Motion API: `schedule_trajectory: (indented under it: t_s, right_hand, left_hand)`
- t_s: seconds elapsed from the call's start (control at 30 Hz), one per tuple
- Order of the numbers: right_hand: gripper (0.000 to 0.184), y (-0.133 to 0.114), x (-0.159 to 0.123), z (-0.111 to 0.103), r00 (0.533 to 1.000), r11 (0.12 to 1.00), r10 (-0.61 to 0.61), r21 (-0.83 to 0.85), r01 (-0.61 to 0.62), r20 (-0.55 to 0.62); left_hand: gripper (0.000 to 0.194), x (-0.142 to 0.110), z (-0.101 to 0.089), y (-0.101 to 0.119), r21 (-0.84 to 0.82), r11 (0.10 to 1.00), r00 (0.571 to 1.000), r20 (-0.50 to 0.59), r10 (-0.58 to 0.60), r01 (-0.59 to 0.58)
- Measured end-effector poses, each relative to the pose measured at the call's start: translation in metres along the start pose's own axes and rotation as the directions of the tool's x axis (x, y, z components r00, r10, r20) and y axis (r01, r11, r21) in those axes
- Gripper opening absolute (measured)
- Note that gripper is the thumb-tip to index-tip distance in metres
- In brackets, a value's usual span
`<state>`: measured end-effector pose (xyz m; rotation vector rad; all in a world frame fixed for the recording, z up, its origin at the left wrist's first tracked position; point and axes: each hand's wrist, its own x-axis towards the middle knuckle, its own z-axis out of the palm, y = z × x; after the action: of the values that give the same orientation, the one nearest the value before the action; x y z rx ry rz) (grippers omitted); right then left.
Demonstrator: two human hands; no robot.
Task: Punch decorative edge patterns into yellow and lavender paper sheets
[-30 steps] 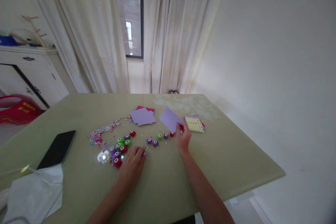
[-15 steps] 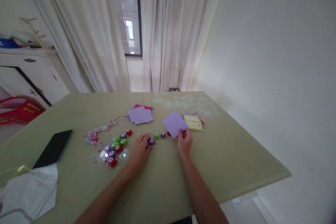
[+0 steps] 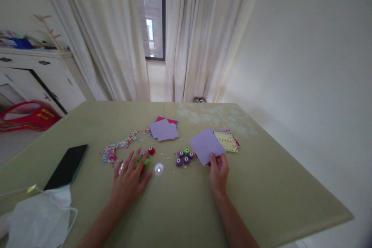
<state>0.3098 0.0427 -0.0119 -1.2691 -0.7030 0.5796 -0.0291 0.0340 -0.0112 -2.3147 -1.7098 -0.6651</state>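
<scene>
My left hand [image 3: 129, 176] is spread over a heap of small eye-marked pieces, green [image 3: 147, 162] and red [image 3: 151, 150]; its palm and fingers hide most of them. A square sheet of purple paper [image 3: 206, 145] is pinched by its near corner in my right hand [image 3: 219, 172]. Just left of that sheet sits a cluster of purple eye-marked pieces [image 3: 186, 159] with a green one [image 3: 186, 151] among them. Red bits show partly from under the sheet. A small clear, shiny round piece [image 3: 159, 169] lies between the two groups.
Purple paper sheets [image 3: 164, 130] lie stacked farther back, a yellow dotted card [image 3: 226, 141] to the right. Tiny coloured bits [image 3: 119, 147] are scattered at left. A black phone [image 3: 66, 166] and a white face mask [image 3: 40, 215] rest near the left edge.
My left hand has left the purple pieces in the middle and moved left onto the heap. More purple pieces now sit in the middle cluster. The right hand still holds the paper.
</scene>
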Motion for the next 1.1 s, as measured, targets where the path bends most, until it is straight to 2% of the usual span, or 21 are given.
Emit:
schedule_trajectory:
  t_s: [0.1, 0.23, 0.27, 0.33, 0.4, 0.47, 0.53, 0.6, 0.67, 0.77, 0.87, 1.0, 1.03, 1.1]
  right_hand:
    - [0.041, 0.002, -0.008, 0.008, 0.993, 0.998, -0.049, -0.028, 0.052, 0.107]
    - [0.034, 0.006, -0.016, 0.007, 0.967, 0.966, -0.161, -0.169, 0.195, 0.196]
    - [0.034, 0.006, -0.018, 0.005, 0.961, 0.956, -0.178, -0.193, 0.22, 0.212]
    - [0.031, 0.003, -0.026, 0.002, 0.948, 0.948, -0.188, -0.204, 0.243, 0.259]
    - [0.028, -0.003, -0.037, 0.003, 0.927, 0.956, -0.169, -0.174, 0.238, 0.336]
    - [0.027, -0.011, -0.049, 0.012, 0.888, 0.973, -0.122, -0.124, 0.196, 0.444]
    - [0.027, -0.02, -0.061, 0.032, 0.83, 0.992, -0.046, -0.071, 0.102, 0.556]
    - [0.031, -0.028, -0.069, 0.059, 0.792, 0.999, 0.038, -0.037, -0.02, 0.609]
    - [0.034, -0.032, -0.075, 0.087, 0.828, 0.998, 0.069, -0.044, -0.053, 0.556]
    - [0.036, -0.032, -0.084, 0.116, 0.846, 0.987, 0.13, 0.015, -0.161, 0.518]
    - [0.037, -0.027, -0.095, 0.12, 0.812, 0.951, 0.195, 0.095, -0.293, 0.549]
    - [0.039, -0.018, -0.102, 0.111, 0.742, 0.914, 0.257, 0.094, -0.395, 0.62]
    - [0.039, -0.016, -0.101, 0.11, 0.74, 0.912, 0.267, 0.088, -0.402, 0.618]
    - [0.038, -0.012, -0.099, 0.11, 0.769, 0.92, 0.272, 0.077, -0.383, 0.579]
  left_hand:
    - [0.061, 0.02, 0.012, -0.012, -0.015, 1.0, 0.99, 0.14, 0.005, -0.002]
    - [0.057, 0.048, 0.017, -0.015, -0.04, 0.999, 0.979, 0.206, -0.014, 0.023]
    - [0.056, 0.051, 0.015, -0.014, -0.049, 0.999, 0.982, 0.187, -0.01, 0.02]
    - [0.054, 0.049, 0.008, -0.007, -0.091, 0.996, 0.998, 0.061, -0.01, 0.015]
    - [0.054, 0.039, -0.001, 0.007, -0.248, 0.969, 1.0, -0.03, 0.002, -0.01]
    - [0.057, 0.028, -0.01, 0.028, -0.49, 0.871, 1.0, -0.009, -0.029, 0.021]
    - [0.053, 0.02, -0.017, 0.047, -0.724, 0.67, 0.986, 0.13, -0.104, 0.166]
    - [0.045, 0.018, -0.02, 0.059, -0.824, 0.456, 0.941, 0.28, -0.188, 0.336]
    - [0.044, 0.021, -0.02, 0.059, -0.847, 0.328, 0.902, 0.347, -0.257, 0.419]
    - [0.046, 0.028, -0.02, 0.047, -0.843, 0.221, 0.848, 0.403, -0.345, 0.49]
    - [0.047, 0.032, -0.022, 0.034, -0.842, 0.182, 0.823, 0.412, -0.39, 0.507]
    - [0.043, 0.031, -0.022, 0.031, -0.839, 0.241, 0.84, 0.375, -0.392, 0.488]
    - [0.043, 0.03, -0.02, 0.03, -0.835, 0.261, 0.843, 0.367, -0.393, 0.485]
    - [0.043, 0.027, -0.017, 0.029, -0.827, 0.291, 0.844, 0.348, -0.407, 0.481]
